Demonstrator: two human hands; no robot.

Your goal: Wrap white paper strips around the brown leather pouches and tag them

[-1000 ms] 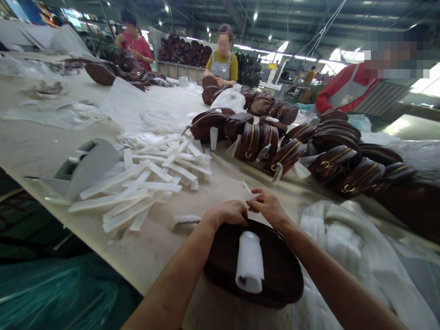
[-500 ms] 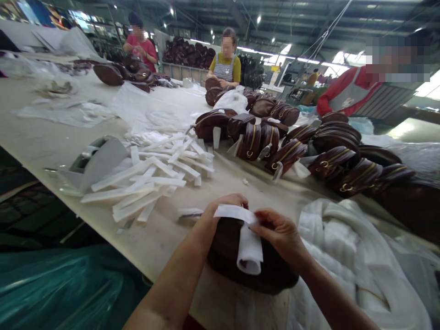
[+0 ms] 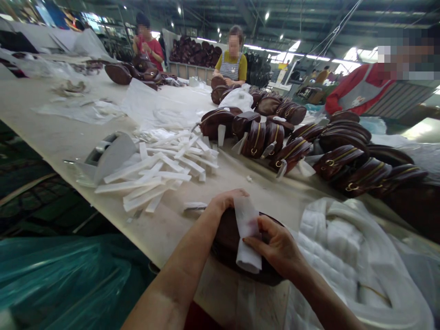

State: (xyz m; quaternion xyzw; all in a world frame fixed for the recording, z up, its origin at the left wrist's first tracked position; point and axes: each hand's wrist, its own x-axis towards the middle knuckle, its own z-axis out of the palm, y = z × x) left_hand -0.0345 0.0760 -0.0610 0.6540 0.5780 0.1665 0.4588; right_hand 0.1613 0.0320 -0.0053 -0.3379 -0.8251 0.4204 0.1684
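A dark brown leather bag (image 3: pixel 225 236) lies on the table in front of me. A white paper-like strip (image 3: pixel 245 213) stands up along it, its lower end curled into a loose roll. My right hand (image 3: pixel 277 245) pinches this strip between thumb and fingers, just above the curl. At the bag's far edge, my left hand (image 3: pixel 228 200) is bent over and grips the bag, its fingers partly hidden behind the strip.
Loose white strips (image 3: pixel 161 169) are heaped left of centre, beside a tape dispenser (image 3: pixel 113 153). Finished-looking brown bags (image 3: pixel 268 137) with gold zippers stand in rows behind. White wrapping material (image 3: pixel 337 243) is bunched at right. Co-workers (image 3: pixel 232 64) stand across the table.
The white strip's upper part has swung from lying across the bag to standing upright. My right hand has moved lower onto the strip. The view has shifted slightly.
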